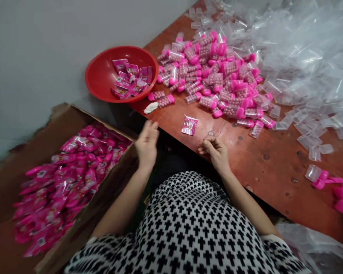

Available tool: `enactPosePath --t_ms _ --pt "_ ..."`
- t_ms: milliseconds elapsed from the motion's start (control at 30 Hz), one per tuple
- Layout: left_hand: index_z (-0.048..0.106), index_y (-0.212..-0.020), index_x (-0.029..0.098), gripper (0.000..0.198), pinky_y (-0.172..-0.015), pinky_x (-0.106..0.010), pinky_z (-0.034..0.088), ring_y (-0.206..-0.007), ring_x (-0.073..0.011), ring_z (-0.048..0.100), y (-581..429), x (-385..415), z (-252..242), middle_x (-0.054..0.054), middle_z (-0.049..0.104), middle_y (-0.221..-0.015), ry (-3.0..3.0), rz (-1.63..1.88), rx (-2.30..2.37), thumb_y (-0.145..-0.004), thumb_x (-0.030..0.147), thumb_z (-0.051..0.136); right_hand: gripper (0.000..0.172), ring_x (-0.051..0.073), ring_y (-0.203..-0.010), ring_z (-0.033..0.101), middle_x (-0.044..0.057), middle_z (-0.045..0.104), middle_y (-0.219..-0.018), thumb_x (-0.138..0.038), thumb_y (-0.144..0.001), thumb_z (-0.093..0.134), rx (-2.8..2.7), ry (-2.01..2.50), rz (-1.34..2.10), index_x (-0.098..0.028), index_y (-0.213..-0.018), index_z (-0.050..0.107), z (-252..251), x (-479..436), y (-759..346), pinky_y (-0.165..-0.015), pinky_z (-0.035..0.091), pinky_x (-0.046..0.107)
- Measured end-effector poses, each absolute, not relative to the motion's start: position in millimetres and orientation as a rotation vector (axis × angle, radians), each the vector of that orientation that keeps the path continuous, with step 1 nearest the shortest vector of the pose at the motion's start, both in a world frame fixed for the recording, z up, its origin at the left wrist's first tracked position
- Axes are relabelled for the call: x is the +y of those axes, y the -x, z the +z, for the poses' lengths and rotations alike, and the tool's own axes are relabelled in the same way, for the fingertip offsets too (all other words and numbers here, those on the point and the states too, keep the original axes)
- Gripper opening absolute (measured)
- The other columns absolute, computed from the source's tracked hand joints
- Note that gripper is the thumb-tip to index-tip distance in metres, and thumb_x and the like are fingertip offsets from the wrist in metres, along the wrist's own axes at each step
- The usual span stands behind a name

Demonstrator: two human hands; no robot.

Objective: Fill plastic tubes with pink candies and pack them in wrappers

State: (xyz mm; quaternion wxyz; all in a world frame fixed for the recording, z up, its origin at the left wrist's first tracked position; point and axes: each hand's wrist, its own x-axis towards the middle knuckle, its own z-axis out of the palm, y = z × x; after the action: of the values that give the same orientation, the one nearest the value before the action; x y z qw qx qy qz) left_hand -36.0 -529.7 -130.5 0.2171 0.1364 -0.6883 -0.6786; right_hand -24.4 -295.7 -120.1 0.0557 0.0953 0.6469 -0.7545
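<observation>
Free room: I can pass my left hand (147,146) and right hand (215,152) forward over the tabletop (274,167).
Left: the cardboard box wall (111,175) stands just beside my left hand.
Ahead: a pink sachet (189,125), then the heap of pink bottles (208,72) and the red basin (103,91), block my way.

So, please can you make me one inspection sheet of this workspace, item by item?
Surface: worn reddish wooden table, with dark marks.
Job's things: small pink sachet lying near both hands; heap of clear tubes with pink caps, holding pink balls.
Clutter: clear plastic sleeves heaped at far right; white scrap.
Hands: left hand open, empty; right hand curled, nothing visible in it.
Cables: nothing seen.
Surroundings: grey wall; red basin with pink sachets; cardboard box full of pink packets.
</observation>
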Motion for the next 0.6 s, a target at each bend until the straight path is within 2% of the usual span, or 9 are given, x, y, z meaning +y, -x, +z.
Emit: enactPosePath --t_ms 67,133,233,367,467,533,600 --pt "0.069 -0.117 0.022 0.036 -0.116 -0.048 0.036 -0.132 -0.0275 0.054 53 -503 -142 -0.010 0.064 -0.135 0.013 -1.511 -2.335 -0.087 0.042 0.067 0.035 0.011 -0.056 0.067 -0.004 0.066 -0.066 -0.049 -0.074 0.076 1.997 -0.266 -2.261 -0.019 -0.081 0.060 -121 -295 25 -0.054 0.059 0.023" --pt "0.069 -0.119 0.020 0.036 -0.120 -0.053 0.028 -0.141 -0.0314 0.043 70 -480 -150 -0.011 0.059 -0.141 0.256 -1.186 -2.565 -0.086 0.034 0.069 0.036 0.011 -0.056 0.067 -0.004 0.066 -0.064 -0.050 -0.073 0.076 2.020 -0.250 -2.236 -0.019 -0.081 0.061 -120 -295 25 -0.054 0.058 0.023" --pt "0.070 -0.118 0.019 0.034 -0.120 -0.057 0.025 -0.142 -0.0341 0.039 86 -465 -161 -0.012 0.056 -0.142 0.341 -0.950 -2.681 -0.085 0.026 0.070 0.036 0.011 -0.055 0.065 -0.004 0.065 -0.063 -0.051 -0.073 0.076 2.041 -0.238 -2.201 -0.019 -0.080 0.061 -120 -292 26 -0.055 0.057 0.024" --pt "0.072 -0.111 0.023 0.024 -0.119 -0.057 0.028 -0.139 -0.0321 0.046 89 -467 -173 -0.009 0.060 -0.139 0.350 -0.922 -2.627 -0.089 0.028 0.066 0.034 0.011 -0.058 0.064 -0.003 0.065 -0.066 -0.051 -0.076 0.073 2.119 -0.197 -2.150 -0.020 -0.081 0.060 -123 -289 35 -0.057 0.055 0.025" --pt "0.073 -0.109 0.023 0.022 -0.117 -0.057 0.030 -0.138 -0.0305 0.047 86 -468 -176 -0.009 0.062 -0.137 0.363 -0.966 -2.544 -0.092 0.031 0.061 0.032 0.013 -0.072 0.066 -0.001 0.067 -0.081 -0.048 -0.077 0.072 2.220 -0.170 -2.168 -0.021 -0.091 0.062 -126 -294 49 -0.068 0.056 0.028" --pt "0.073 -0.110 0.022 0.024 -0.117 -0.057 0.031 -0.139 -0.0297 0.046 82 -465 -173 -0.010 0.063 -0.135 0.388 -1.001 -2.474 -0.094 0.033 0.058 0.039 0.014 -0.083 0.066 0.000 0.068 -0.092 -0.045 -0.073 0.077 2.200 -0.172 -2.233 -0.022 -0.099 0.060 -128 -300 60 -0.076 0.055 0.029" --pt "0.073 -0.110 0.022 0.026 -0.118 -0.056 0.031 -0.138 -0.0291 0.047 77 -460 -165 -0.010 0.065 -0.133 0.427 -1.064 -2.403 -0.095 0.034 0.055 0.048 0.014 -0.081 0.065 -0.001 0.067 -0.090 -0.043 -0.068 0.080 2.097 -0.162 -2.298 -0.023 -0.104 0.056 -129 -305 69 -0.075 0.054 0.029"
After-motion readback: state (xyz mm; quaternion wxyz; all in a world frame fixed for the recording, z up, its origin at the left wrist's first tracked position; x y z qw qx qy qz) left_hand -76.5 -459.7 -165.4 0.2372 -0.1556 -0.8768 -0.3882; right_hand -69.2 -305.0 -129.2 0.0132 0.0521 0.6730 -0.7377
